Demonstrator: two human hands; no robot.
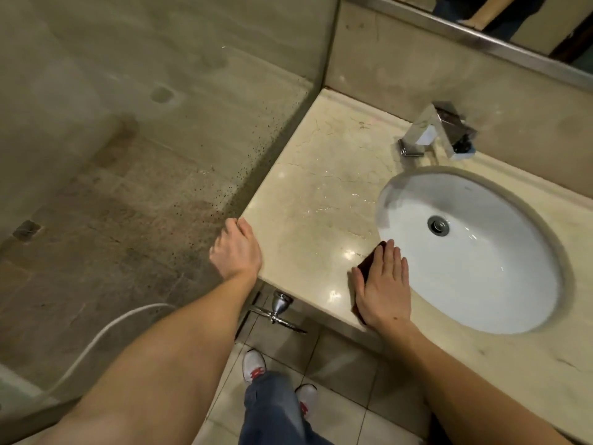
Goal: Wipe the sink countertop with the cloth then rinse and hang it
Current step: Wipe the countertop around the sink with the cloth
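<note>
Dark brown cloth (369, 264) lies flat on beige marble tabletop (314, 187), just beside white oval sink (475, 268). Right hand (383, 284), fingers straight, presses it down for wiping. Left hand (236, 248) at tabletop corner, likely steadying; blurred, grip unclear.

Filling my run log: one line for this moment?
phase: wiping | right hand: flat on cloth beside sink | left hand: on countertop edge

A glass partition (160, 123), speckled with dark spots, fills the upper left. A white hose (106, 329) curves at lower left. A chrome valve (278, 308) sits at lower centre, above white shoes (254, 366), jeans (272, 412) and beige floor tiles (346, 380). A metal-framed mirror (500, 17) crosses the upper right.
</note>
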